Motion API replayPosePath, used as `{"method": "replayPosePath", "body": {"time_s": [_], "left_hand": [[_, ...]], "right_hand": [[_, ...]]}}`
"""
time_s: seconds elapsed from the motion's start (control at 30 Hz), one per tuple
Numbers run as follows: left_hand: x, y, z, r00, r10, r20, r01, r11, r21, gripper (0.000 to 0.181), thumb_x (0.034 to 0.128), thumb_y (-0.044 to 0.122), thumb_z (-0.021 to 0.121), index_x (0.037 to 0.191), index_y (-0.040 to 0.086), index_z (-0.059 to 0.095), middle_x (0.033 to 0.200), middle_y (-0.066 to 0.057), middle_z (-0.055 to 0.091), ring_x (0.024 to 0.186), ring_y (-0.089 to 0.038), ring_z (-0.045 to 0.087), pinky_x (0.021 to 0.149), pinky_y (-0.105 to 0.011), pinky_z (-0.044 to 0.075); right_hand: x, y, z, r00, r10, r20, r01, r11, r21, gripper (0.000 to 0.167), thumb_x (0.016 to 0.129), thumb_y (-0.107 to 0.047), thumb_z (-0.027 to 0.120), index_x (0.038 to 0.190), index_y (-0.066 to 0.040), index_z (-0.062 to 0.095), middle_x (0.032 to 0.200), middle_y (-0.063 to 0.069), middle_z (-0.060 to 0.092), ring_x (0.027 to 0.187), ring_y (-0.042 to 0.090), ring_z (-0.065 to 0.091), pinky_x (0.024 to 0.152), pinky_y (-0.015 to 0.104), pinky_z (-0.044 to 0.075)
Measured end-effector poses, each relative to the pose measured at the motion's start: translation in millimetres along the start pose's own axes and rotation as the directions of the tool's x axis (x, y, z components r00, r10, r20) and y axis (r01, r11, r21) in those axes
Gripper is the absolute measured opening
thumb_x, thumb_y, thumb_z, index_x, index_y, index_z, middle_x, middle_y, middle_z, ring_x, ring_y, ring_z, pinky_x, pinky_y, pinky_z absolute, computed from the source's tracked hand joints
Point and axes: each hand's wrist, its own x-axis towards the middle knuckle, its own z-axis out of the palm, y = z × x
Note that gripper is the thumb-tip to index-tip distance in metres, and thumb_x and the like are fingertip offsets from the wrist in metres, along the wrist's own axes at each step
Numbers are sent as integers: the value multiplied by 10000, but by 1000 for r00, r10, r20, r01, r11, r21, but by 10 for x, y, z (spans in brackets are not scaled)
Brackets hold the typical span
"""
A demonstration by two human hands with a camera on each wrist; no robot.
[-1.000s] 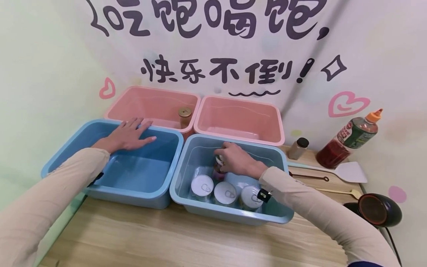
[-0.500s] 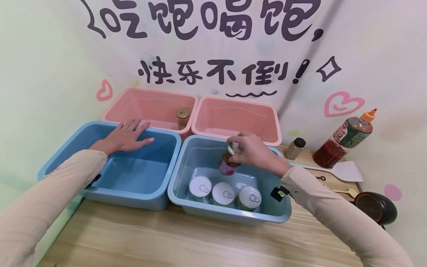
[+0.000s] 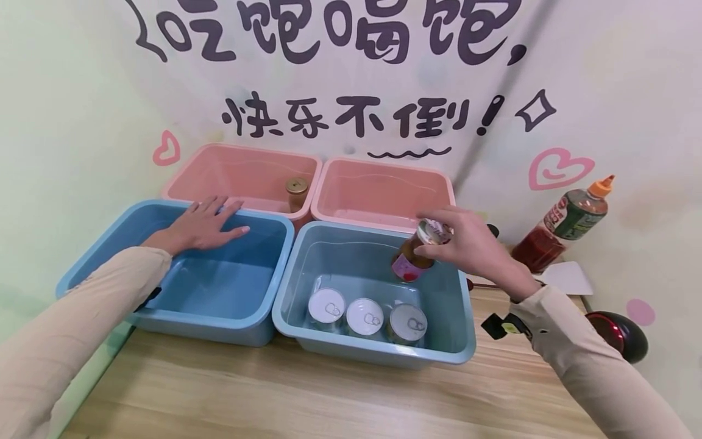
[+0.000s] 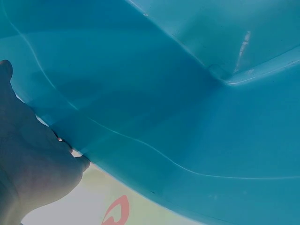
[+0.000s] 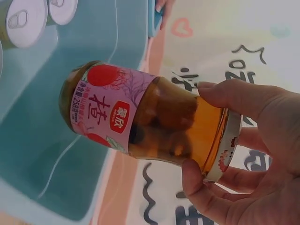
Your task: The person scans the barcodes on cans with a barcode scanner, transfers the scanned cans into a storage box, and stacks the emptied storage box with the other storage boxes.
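Observation:
My right hand (image 3: 476, 245) grips a glass jar (image 3: 410, 263) around its lid and neck. The jar has a pink label and amber contents, clear in the right wrist view, and it hangs tilted over the right rear part of the lighter blue bin (image 3: 378, 353). Three pull-tab cans, a left can (image 3: 326, 303), a middle can (image 3: 364, 316) and a right can (image 3: 407, 322), stand along that bin's front side. My left hand (image 3: 202, 227), fingers extended, rests on the rear rim of the darker blue bin (image 3: 227, 283); the left wrist view shows this bin's inner wall (image 4: 140, 108).
Two pink bins stand behind: a left one (image 3: 241, 167) holding a gold-lidded container (image 3: 297, 194), and a right one (image 3: 384, 183). At right are a red sauce bottle (image 3: 565, 222), a partly hidden white spatula (image 3: 570, 277) and a black rounded object (image 3: 620, 335).
My right hand has lifted the jar from beside the cans and carried it rightward toward the bin's right rear. My left hand keeps its place on the rim. The head view has shifted slightly.

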Motion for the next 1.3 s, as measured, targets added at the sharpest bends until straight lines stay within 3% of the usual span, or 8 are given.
{"method": "replayPosePath", "body": {"time_s": [0.2,0.6,0.77,0.93,1.1,1.2,1.23,1.3], "left_hand": [[11,-13,13,1000,3,0,-3,1000,5,856,977,606,442,1595,86,158,1621,-303,148,1464,-559,128,1176,-729,63],[-15,-24,8,1000,-7,-1,7,1000,-5,845,981,593,447,1593,81,169,1624,-311,134,1467,-569,114,1180,-723,60],[-18,-16,14,1000,-4,-4,4,1000,-9,838,982,584,454,1593,84,172,1623,-309,140,1464,-567,120,1180,-724,68],[-7,-10,12,1000,-3,-3,3,1000,-6,842,981,592,451,1593,85,174,1624,-305,141,1465,-564,119,1181,-722,69],[0,-23,14,1000,-3,-4,3,1000,-4,840,981,590,453,1591,81,180,1624,-306,146,1467,-563,120,1182,-720,73],[7,-31,19,1000,-3,-3,3,1000,-3,843,980,597,449,1592,83,179,1626,-305,145,1469,-562,121,1184,-718,72],[10,-33,21,1000,-4,-2,4,1000,-2,844,980,599,446,1593,85,176,1626,-304,144,1469,-562,120,1184,-717,72],[13,-40,27,1000,-4,0,4,1000,1,847,979,602,443,1595,89,169,1626,-303,142,1469,-561,118,1184,-717,71]], "right_hand": [[-185,52,-199,996,86,-9,-86,996,9,575,823,-279,830,1321,-63,642,1246,217,657,971,346,632,740,415,583],[-627,310,-525,962,215,-167,-223,974,-27,533,814,-290,840,1258,-47,671,1117,268,683,869,370,603,538,212,467],[-855,439,-611,937,283,-207,-294,955,-25,541,816,-282,836,1267,-44,656,1052,286,658,828,346,572,496,227,448],[-1090,555,-687,893,392,-220,-402,916,2,592,855,-306,796,1340,-28,601,1158,339,601,972,435,544,476,228,462],[-1320,677,-740,856,437,-275,-457,889,-9,547,850,-293,799,1288,-18,620,1164,293,617,902,145,537,489,198,435],[-1463,768,-752,830,458,-317,-486,874,-11,514,814,-289,833,1216,-24,650,1001,95,690,759,-86,472,498,170,413],[-1508,797,-752,822,465,-329,-496,869,-10,503,803,-290,842,1189,-25,658,944,36,683,719,-98,474,491,169,410],[-1593,862,-741,810,478,-341,-511,860,-8,482,797,-293,845,1151,-20,666,915,61,696,662,-144,415,479,166,405]]}}
